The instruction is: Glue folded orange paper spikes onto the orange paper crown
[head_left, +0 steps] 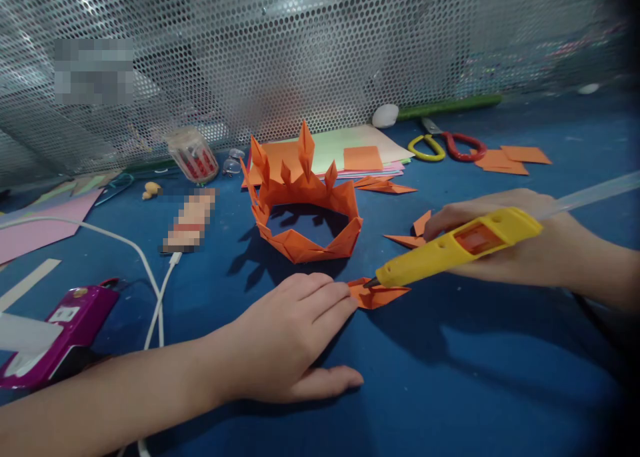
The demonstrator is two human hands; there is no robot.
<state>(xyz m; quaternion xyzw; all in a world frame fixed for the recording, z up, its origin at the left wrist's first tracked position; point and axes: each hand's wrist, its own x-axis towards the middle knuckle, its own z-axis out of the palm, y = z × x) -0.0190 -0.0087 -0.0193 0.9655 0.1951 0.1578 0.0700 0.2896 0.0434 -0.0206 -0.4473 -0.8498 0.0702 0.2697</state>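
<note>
My left hand [290, 337] lies flat on the blue table [450, 377], fingers stretched out, fingertips pinning a small folded orange paper piece [377, 295]. My right hand [505, 243] is wrapped round a yellow glue gun [450, 249] with a clear glue stick [595, 191] sticking out its back. The gun's nozzle touches the orange piece. Just behind stands an orange folded paper crown [305, 210] with pointed spikes.
More orange folded pieces [410, 233] lie right of the crown. A stack of coloured paper [350, 153], scissors [447, 147], orange scraps [510, 158], a small jar [193, 153], a white cable [150, 277] and a purple device [60, 330] sit around. A perforated metal screen [300, 50] closes the back.
</note>
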